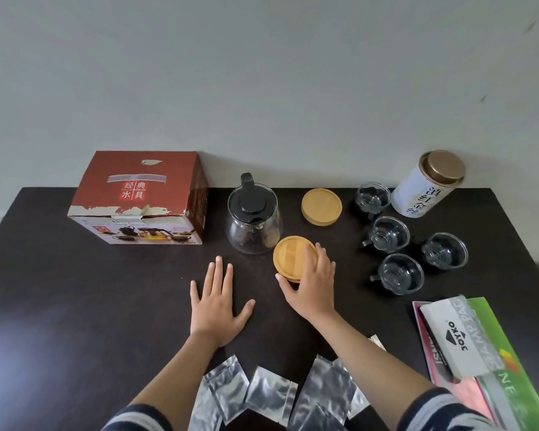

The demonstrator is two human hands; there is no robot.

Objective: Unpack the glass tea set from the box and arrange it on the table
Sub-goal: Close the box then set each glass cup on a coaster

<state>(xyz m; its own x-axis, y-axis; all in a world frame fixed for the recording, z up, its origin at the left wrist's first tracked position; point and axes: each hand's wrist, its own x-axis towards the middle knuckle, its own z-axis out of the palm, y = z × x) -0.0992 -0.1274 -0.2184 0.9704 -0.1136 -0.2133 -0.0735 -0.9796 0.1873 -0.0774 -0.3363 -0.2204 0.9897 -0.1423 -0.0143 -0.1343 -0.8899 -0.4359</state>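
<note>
A red tea-set box (139,197) stands shut at the back left of the dark table (75,290). Right of it is a glass teapot (253,225) with a black lid. My right hand (311,281) grips a small stack of round wooden coasters (293,255) just in front of the teapot, thumb on the near edge and fingers over the right side. Another wooden coaster stack (321,206) lies further back. Several glass cups (388,234) with dark handles sit at the right. My left hand (217,303) rests flat on the table, fingers spread.
A white tea tin (425,186) with a gold lid stands at the back right against the wall. Several silver foil sachets (269,393) lie at the near edge between my forearms. A stamp pad box (455,337) lies on pink and green folders at the near right.
</note>
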